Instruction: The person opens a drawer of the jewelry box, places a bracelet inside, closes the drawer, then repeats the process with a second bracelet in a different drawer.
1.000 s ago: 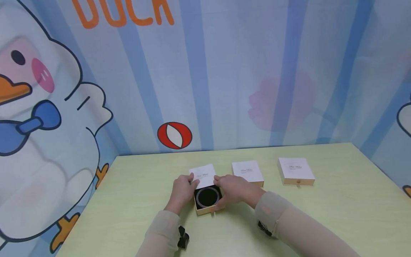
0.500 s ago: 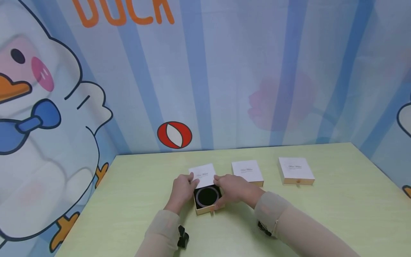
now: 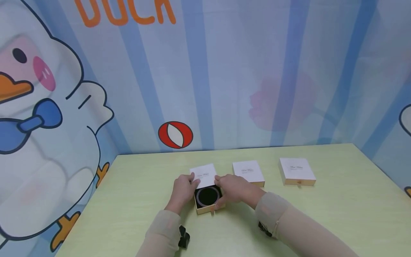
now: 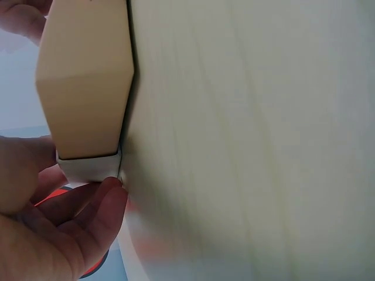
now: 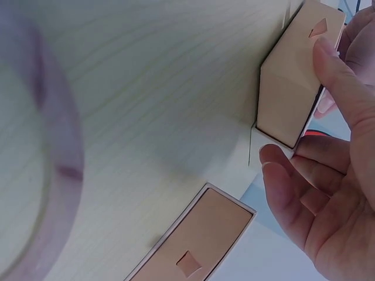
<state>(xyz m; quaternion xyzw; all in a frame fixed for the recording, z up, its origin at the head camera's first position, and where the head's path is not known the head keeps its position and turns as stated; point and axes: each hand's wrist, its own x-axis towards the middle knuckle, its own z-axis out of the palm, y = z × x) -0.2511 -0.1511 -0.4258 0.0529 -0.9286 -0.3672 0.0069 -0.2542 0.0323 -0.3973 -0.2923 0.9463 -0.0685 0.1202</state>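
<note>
A drawer gift box with a white sleeve and cream drawer rests on the table, its drawer partly out. In the drawer's black lining sits a greyish ring-shaped piece, like a bangle. My left hand grips the sleeve at its left side, thumb on top and fingers low on its edge in the left wrist view. My right hand holds the box's right side. In the right wrist view, its thumb presses on the drawer beside the pull tab, fingers near the sleeve.
Two similar white boxes, a nearer one and a farther one, stand to the right, closed. A printed cloth hangs behind the pale table. A blurred lavender curved band fills the right wrist view's left edge.
</note>
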